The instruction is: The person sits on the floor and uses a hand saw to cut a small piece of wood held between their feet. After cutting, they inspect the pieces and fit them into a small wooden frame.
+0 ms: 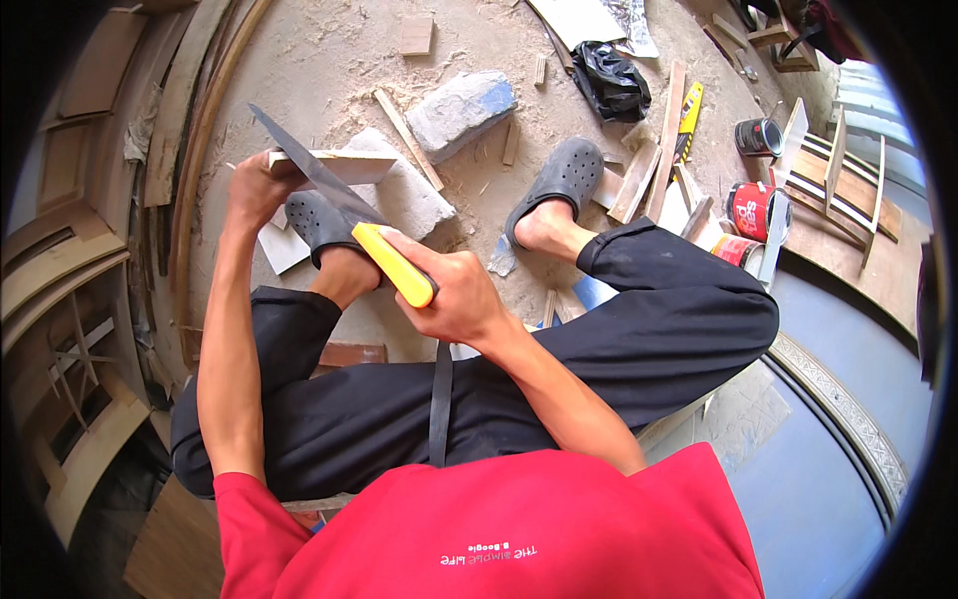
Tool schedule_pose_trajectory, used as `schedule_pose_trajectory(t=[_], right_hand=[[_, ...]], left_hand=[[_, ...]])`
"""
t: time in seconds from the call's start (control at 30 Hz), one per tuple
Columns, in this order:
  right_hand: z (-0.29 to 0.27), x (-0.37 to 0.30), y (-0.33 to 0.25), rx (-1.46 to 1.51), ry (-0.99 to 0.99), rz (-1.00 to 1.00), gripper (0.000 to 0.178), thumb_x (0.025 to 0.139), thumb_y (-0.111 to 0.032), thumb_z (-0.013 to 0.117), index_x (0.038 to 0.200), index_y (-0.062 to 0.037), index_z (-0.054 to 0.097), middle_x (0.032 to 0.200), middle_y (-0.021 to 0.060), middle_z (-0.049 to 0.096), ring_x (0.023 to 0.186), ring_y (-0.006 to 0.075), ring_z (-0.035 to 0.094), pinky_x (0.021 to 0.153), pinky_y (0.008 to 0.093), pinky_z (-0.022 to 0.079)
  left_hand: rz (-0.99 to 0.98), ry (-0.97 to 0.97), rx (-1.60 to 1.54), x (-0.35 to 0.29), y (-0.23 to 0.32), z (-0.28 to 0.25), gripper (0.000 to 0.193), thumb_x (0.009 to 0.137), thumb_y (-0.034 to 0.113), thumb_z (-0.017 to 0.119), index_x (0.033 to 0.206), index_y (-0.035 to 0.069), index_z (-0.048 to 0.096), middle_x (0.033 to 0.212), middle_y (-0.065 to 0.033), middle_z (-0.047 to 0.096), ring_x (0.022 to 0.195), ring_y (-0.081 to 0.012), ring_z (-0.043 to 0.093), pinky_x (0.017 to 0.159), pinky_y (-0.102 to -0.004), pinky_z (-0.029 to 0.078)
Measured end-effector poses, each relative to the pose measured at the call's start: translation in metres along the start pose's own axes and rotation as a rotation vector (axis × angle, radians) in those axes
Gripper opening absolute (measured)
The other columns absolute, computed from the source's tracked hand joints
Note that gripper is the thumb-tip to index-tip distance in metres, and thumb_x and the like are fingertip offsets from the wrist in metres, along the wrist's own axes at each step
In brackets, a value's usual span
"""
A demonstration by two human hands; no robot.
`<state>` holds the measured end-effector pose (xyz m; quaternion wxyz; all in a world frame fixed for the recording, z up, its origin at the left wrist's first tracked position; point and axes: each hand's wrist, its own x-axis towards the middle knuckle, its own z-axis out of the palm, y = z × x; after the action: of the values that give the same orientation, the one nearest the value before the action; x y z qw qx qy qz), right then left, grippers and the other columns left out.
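My right hand (459, 297) is closed round the yellow handle of a handsaw (317, 180). The saw's dark blade slants up and to the left, its tip rising past my left hand (261, 190). That hand grips the left end of a small flat piece of wood (354, 167), with the fingers partly hidden behind it. The blade crosses in front of the wood near my left fingers; whether its teeth touch the wood I cannot tell. Below the wood lies a pale stone slab (409, 200), beside my left clog (317, 222).
A rough block (461, 112) and wood offcuts lie on the dusty floor ahead. To the right are a black plastic bag (611, 82), a second yellow-handled saw (689, 118), wood strips (663, 150) and paint cans (748, 210). Curved boards (195, 130) lean along the left.
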<state>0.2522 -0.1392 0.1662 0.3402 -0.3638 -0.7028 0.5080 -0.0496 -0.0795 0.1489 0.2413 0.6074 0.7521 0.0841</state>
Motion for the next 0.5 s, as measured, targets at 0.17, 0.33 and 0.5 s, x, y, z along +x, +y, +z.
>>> schedule_pose_trajectory(t=[0.17,0.33,0.5], right_hand=[[0.015,0.028,0.020,-0.034,0.003,0.001,0.059,0.073,-0.012,0.066,0.130,-0.0060,0.054,0.106,0.0222,0.066,0.075,0.0392,0.066,0.067,0.0434,0.056],[0.000,-0.016,0.020,0.057,0.057,-0.068,0.061,0.071,-0.008,0.067,0.131,-0.0051,0.053,0.111,0.0197,0.066,0.074,0.0373,0.067,0.067,0.0430,0.056],[0.000,0.001,0.024,0.025,-0.033,0.028,0.057,0.072,-0.012,0.068,0.128,-0.0077,0.056,0.100,0.0197,0.068,0.071,0.0383,0.066,0.064,0.0438,0.055]], left_hand=[[0.104,0.010,0.106,-0.002,0.026,0.000,0.023,0.074,0.028,0.077,0.091,0.012,0.074,0.080,-0.0099,0.071,0.073,-0.0249,0.070,0.065,-0.0351,0.052],[-0.036,0.011,-0.130,0.001,-0.009,0.003,0.024,0.075,0.023,0.076,0.090,0.005,0.073,0.076,-0.0093,0.072,0.063,-0.0163,0.068,0.059,-0.0328,0.053],[-0.111,0.038,-0.301,-0.002,-0.042,0.010,0.024,0.077,0.022,0.077,0.089,0.002,0.073,0.075,-0.0054,0.071,0.056,-0.0103,0.063,0.049,-0.0269,0.051]])
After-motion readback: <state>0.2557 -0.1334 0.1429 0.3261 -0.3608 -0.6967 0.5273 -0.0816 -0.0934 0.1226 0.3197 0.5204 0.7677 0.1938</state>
